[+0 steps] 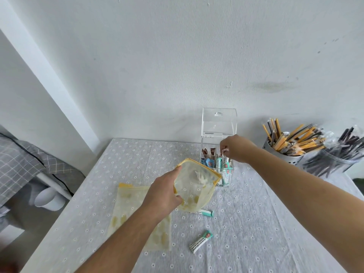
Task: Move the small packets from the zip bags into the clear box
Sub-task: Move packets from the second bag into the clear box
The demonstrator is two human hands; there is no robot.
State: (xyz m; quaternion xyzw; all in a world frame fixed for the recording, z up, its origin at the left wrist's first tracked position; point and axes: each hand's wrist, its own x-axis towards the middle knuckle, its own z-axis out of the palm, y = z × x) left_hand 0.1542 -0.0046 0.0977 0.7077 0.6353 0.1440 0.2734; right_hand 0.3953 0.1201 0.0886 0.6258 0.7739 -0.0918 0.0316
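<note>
R hand is over the clear box, at its right-hand compartment. Thumb + fingertips pinch the top end of a white packet, which hangs roughly upright, long axis vertical, just above the teal packets already standing inside. Box lid is tipped up at the far side.

L hand grips the zip bag by its yellow mouth edge and holds it up off the tablecloth, mouth facing the box. Pale contents show through, but can't tell how many. A flat zip bag lies near-left under the L forearm.

Two loose packets sit on the cloth. One is partly under the held bag, axis left-right. The other is nearer, axis running near-left to far-right.

Likely next: drop straight down, since the slot is directly below the fingers. After that, the bag mouth lies near-left of the R hand, and the L hand is closer to both loose ones but is busy.
</note>
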